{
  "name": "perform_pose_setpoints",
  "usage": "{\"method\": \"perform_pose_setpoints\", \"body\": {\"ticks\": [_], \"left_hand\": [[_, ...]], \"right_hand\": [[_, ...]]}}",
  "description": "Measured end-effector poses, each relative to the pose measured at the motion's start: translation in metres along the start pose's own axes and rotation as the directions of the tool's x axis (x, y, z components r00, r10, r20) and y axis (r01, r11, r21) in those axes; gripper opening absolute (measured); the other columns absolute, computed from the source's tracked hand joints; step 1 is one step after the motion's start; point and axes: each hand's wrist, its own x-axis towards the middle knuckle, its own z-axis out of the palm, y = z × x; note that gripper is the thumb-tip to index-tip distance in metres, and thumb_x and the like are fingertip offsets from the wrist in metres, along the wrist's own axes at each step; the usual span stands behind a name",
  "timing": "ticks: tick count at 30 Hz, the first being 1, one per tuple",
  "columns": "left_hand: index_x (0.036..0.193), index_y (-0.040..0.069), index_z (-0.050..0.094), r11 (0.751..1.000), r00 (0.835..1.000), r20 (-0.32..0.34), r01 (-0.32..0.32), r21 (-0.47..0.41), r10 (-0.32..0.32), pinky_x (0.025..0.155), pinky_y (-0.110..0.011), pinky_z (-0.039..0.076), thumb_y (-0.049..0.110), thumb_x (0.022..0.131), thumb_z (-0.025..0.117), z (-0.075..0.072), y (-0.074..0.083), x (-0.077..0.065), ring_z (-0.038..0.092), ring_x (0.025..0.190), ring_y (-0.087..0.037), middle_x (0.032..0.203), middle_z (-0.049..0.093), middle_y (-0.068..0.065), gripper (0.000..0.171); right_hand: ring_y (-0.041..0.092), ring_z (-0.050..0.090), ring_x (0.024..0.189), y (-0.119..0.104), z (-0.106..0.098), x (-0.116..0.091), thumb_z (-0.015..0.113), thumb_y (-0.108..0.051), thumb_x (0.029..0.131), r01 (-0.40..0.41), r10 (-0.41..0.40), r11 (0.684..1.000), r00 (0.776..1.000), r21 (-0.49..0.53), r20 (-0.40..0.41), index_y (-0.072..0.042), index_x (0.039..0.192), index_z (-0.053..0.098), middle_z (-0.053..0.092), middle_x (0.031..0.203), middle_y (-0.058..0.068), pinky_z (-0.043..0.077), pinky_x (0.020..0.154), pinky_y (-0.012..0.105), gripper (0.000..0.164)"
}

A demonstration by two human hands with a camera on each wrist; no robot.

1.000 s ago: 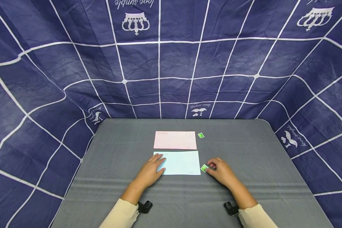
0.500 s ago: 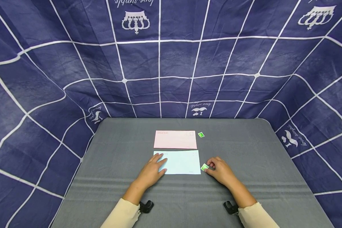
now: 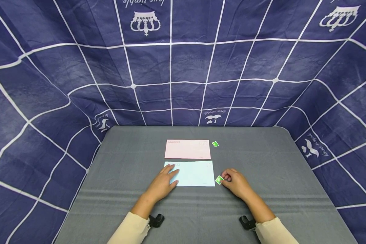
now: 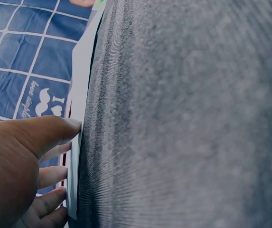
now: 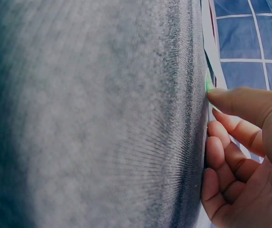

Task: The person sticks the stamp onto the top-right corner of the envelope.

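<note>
A pale blue envelope (image 3: 196,173) lies on the grey table, its left part under my left hand (image 3: 162,183). The fingers of that hand are spread, and in the left wrist view the thumb (image 4: 62,129) rests at the envelope's near edge. Just off the envelope's right edge is a green stamp (image 3: 219,179) with a white border. My right hand (image 3: 237,183) pinches its near right corner between thumb and forefinger, the other fingers curled in. In the right wrist view only a green sliver of the stamp (image 5: 209,84) shows beyond the thumb tip.
Behind the blue envelope lies a pink envelope (image 3: 187,149), with a second green stamp (image 3: 215,144) to its right. A grey cloth covers the table (image 3: 125,149). Blue curtains (image 3: 189,64) with white grid lines enclose the back and sides.
My left hand has shifted very slightly right on the blue envelope. The stamp in my right hand's pinch has turned and moved a touch. The pink envelope and far stamp lie as before.
</note>
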Motion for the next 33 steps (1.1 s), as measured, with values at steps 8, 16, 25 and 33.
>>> {"method": "perform_pose_setpoints", "body": {"ticks": [8,16,25,33], "left_hand": [[0.139,0.006,0.061,1.0,0.999,0.029,0.027,-0.012,-0.026,0.118,-0.053,0.037,0.023,0.095,0.07,-0.001,0.0,0.0,0.042,0.145,-0.039,0.151,0.05,-0.02,0.047],[0.14,0.006,0.06,0.999,0.999,0.043,0.024,-0.031,-0.023,0.118,-0.053,0.037,0.023,0.094,0.071,0.0,-0.001,0.0,0.041,0.146,-0.04,0.152,0.049,-0.02,0.05],[0.14,0.006,0.059,0.998,0.999,0.046,0.026,-0.05,-0.023,0.118,-0.055,0.037,0.022,0.094,0.072,0.001,-0.002,0.0,0.039,0.147,-0.041,0.153,0.048,-0.021,0.051],[0.142,0.008,0.058,0.998,0.997,0.063,0.05,-0.048,-0.047,0.119,-0.055,0.035,0.026,0.093,0.072,0.001,-0.002,0.001,0.037,0.148,-0.041,0.154,0.046,-0.02,0.054]], "right_hand": [[-0.001,0.05,0.071,0.002,0.0,0.0,0.076,-0.007,0.085,0.035,-0.035,0.999,0.999,0.012,-0.027,-0.014,0.082,0.067,0.059,0.079,-0.005,0.044,0.066,0.018,0.012],[-0.001,0.053,0.073,0.003,-0.004,0.003,0.073,-0.008,0.089,0.017,-0.018,0.995,1.0,0.099,0.008,-0.009,0.086,0.07,0.065,0.08,-0.004,0.047,0.068,0.018,0.005],[-0.002,0.052,0.07,0.001,-0.005,0.007,0.072,-0.009,0.091,0.025,-0.026,0.991,1.0,0.135,0.008,-0.01,0.087,0.07,0.064,0.078,-0.006,0.046,0.066,0.017,0.004],[-0.002,0.051,0.069,0.0,-0.008,0.014,0.071,-0.011,0.093,0.04,-0.04,0.985,0.999,0.17,0.001,-0.009,0.087,0.07,0.064,0.078,-0.005,0.045,0.064,0.017,0.006]]}}
